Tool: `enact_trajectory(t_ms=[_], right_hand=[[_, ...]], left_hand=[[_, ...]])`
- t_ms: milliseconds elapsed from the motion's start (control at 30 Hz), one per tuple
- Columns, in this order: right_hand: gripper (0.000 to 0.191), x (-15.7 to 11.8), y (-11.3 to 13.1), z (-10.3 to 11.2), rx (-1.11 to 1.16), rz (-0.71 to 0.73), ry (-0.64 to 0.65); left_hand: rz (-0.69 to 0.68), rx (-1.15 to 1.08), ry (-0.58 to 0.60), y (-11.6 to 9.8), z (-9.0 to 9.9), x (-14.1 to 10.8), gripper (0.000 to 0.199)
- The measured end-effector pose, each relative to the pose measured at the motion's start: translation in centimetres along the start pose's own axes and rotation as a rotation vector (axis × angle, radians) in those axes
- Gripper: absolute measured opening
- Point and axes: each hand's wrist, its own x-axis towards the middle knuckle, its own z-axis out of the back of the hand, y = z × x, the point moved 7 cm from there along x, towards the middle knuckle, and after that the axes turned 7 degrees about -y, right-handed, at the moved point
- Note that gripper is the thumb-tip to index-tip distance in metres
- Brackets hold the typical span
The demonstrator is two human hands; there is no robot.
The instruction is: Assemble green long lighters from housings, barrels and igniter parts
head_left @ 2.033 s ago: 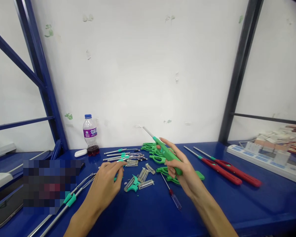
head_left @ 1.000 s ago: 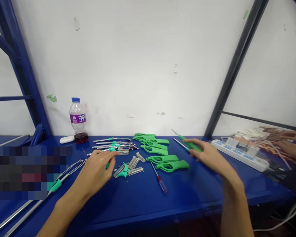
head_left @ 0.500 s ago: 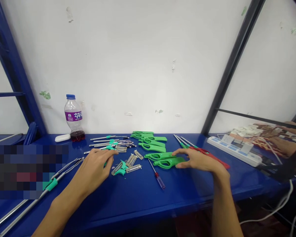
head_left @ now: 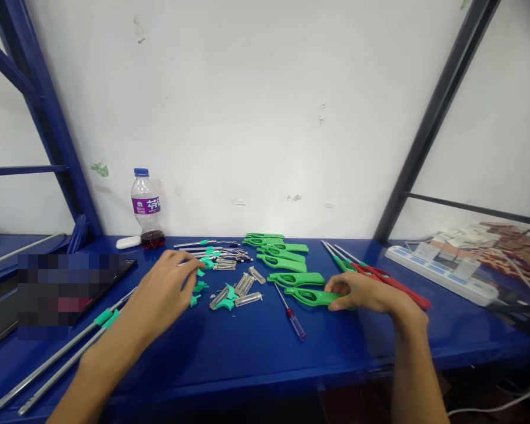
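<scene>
My right hand [head_left: 363, 293] is closed around the broad end of the nearest green lighter casing [head_left: 308, 297], which lies on the blue table [head_left: 256, 353]. Right behind it is another green lighter casing [head_left: 302, 278]. Over the left part of the table hovers my left hand [head_left: 170, 288], its thumb and forefinger apart. It is nearest to several teal triggers [head_left: 198, 287] and the metal lighter tubes with wires [head_left: 194, 249]. Clear fuel tanks [head_left: 245, 284] lie between my hands, one beside a teal trigger [head_left: 225, 299]. A screwdriver [head_left: 295, 324] rests left of the held casing.
More green casings [head_left: 282, 264] lie towards the wall. Red-and-green lighters [head_left: 380, 277] and a white power strip [head_left: 441, 275] are at the right. At the left are a drink bottle [head_left: 146, 206], a white case [head_left: 128, 242], a dark phone-like slab [head_left: 110, 282] and long metal tubes [head_left: 48, 359].
My right hand has come nearer and its fingers have closed on the near green casing. The left hand still hovers by the triggers. The whole view has shifted slightly.
</scene>
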Motion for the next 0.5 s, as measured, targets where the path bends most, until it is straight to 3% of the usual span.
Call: enact_trajectory(t_ms=[100, 200, 367, 500], right_hand=[[0.057, -1.6, 0.7, 0.5, 0.002, 0.027, 0.007], [0.052, -3.5, 2.6, 1.2, 0.017, 0.088, -0.038], [0.034, -5.4, 8.4, -0.6, 0.011, 0.231, -0.026], [0.025, -4.8, 12.6, -3.8, -0.066, 0.315, 0.03]], left_hand=[[0.106, 0.084, -0.015, 1.9, 2.9, -0.6, 0.043], [0.216, 0.156, 0.101, 4.0, 4.1, -1.7, 0.044], [0.312, 0.231, 0.344, 7.4, 2.6, -3.6, 0.051], [0.344, 0.262, 0.387, 9.1, 1.8, -4.5, 0.045]])
